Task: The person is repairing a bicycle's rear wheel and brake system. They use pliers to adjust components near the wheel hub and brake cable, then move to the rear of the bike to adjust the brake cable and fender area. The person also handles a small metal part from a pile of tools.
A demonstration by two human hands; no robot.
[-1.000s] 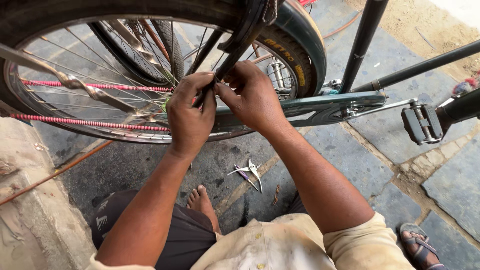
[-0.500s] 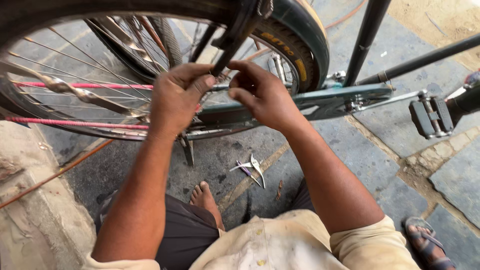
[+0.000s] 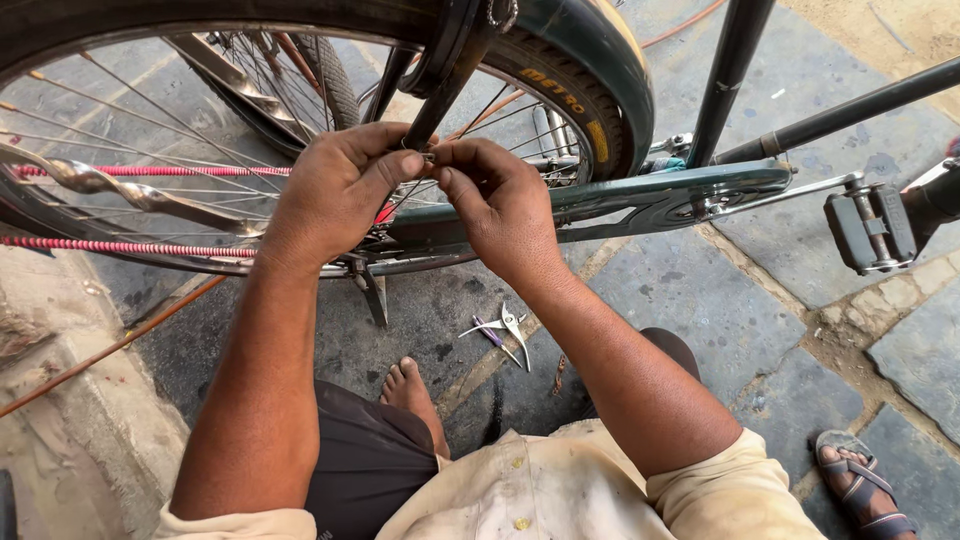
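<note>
**Both hands pinched at the mudguard stay**

Nearest us we see a bare foot point(image 3: 412, 385) on the stone floor point(image 3: 760, 330), and a sandalled foot point(image 3: 858, 482) at the lower right. Just beyond lie small pliers point(image 3: 505, 330) on the paving. Our left hand point(image 3: 335, 190) and right hand point(image 3: 495, 205) meet at the dark mudguard stay point(image 3: 450, 85), fingers closed on a tiny metal fastener point(image 3: 428, 155) there; we cannot tell its kind. Behind them stand the rear wheel point(image 3: 560, 95) with its spokes, red spoke beads point(image 3: 140, 246), the teal chain guard point(image 3: 640, 200) and a pedal point(image 3: 870, 228). A pale stone kerb point(image 3: 70, 400) edges the left.
</note>
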